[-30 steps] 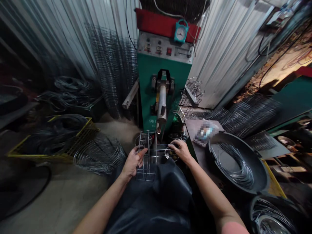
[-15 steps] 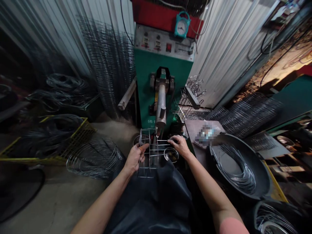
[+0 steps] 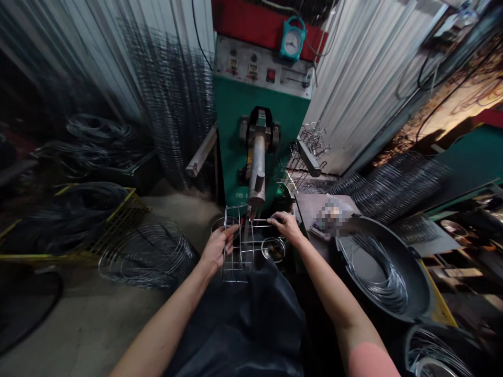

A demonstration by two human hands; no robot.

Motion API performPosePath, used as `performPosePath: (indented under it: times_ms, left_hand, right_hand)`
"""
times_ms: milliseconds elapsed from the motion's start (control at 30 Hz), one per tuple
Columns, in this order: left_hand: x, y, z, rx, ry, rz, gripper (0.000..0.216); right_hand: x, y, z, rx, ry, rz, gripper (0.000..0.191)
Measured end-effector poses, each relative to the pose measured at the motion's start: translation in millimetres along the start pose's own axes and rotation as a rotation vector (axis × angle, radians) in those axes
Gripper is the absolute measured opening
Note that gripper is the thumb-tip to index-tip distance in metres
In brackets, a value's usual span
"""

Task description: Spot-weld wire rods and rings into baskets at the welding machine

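Observation:
My left hand (image 3: 220, 243) is closed on the side of a small wire frame (image 3: 241, 256), a grid of thin shiny metal wires. The frame sits just below the tip of the grey metal cylinder (image 3: 257, 173) on the green machine (image 3: 231, 125). Over on the right, my right hand (image 3: 286, 226) pinches the end of a thin metal wire (image 3: 260, 220). This wire runs leftward to the frame, under the cylinder's tip. Whether the wire is joined to the frame, I cannot tell. Behind the wires stands a round bowl (image 3: 273, 250) with small contents.
A dark round pan (image 3: 426, 283) on the right holds a wire coil (image 3: 379, 280). To the left are a bundle of wire rings (image 3: 145, 256) and a yellow crate (image 3: 118, 222). Two bars (image 3: 202, 152) jut from the machine's sides. A teal clock (image 3: 293, 39) hangs above.
The whole view has shifted slightly. My right hand and its wire sit a little higher, nearer the cylinder's tip. Both hands keep their hold.

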State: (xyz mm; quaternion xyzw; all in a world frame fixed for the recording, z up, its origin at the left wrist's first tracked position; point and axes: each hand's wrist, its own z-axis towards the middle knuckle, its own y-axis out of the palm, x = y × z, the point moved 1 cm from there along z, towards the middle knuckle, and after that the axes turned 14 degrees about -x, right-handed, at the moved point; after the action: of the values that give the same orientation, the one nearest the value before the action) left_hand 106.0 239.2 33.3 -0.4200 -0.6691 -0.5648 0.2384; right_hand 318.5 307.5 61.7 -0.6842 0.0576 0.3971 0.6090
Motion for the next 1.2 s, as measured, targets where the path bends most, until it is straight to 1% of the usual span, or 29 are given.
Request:
performPosePath:
  times_ms: [167,233,300,367,400,467,600,700,867,1000,1200]
  left_hand:
    - [1,1,3,-0.033,-0.035,-0.005,0.037]
    - [2,2,2,-0.022,-0.034,-0.008,0.038]
    - [3,3,1,-0.006,-0.030,-0.014,0.039]
    - [2,3,1,-0.001,-0.026,-0.017,0.040]
    - [2,2,1,0.001,-0.019,-0.015,0.041]
    - [1,2,1,0.002,0.001,-0.011,0.042]
    - [-1,0,1,0.000,0.056,-0.006,0.041]
    - [-1,1,1,-0.001,0.081,-0.013,0.041]
    - [-3,3,2,0.010,0.087,-0.036,0.040]
    - [-4,4,5,0.021,0.093,-0.042,0.037]
    - [-2,2,10,0.052,0.100,-0.060,0.036]
  right_hand:
    - [-3,-1,-4,0.007,0.015,-0.038,0.018]
    - [-8,2,-12,0.054,-0.038,-0.062,0.017]
    - [-12,7,-20,0.105,-0.103,-0.108,0.022]
    - [-14,12,-26,0.116,-0.128,-0.160,0.020]
    - [-12,14,-27,0.114,-0.121,-0.176,0.018]
    - [-6,16,-29,0.114,-0.087,-0.158,0.020]
    - [9,12,-32,0.123,0.015,0.032,0.027]
    - [11,12,-35,0.151,0.062,0.110,0.027]
    - [-3,18,-31,0.229,0.083,0.047,0.025]
    - [-8,18,-27,0.218,0.088,0.033,0.027]
    - [-5,15,-20,0.206,0.084,0.030,0.029]
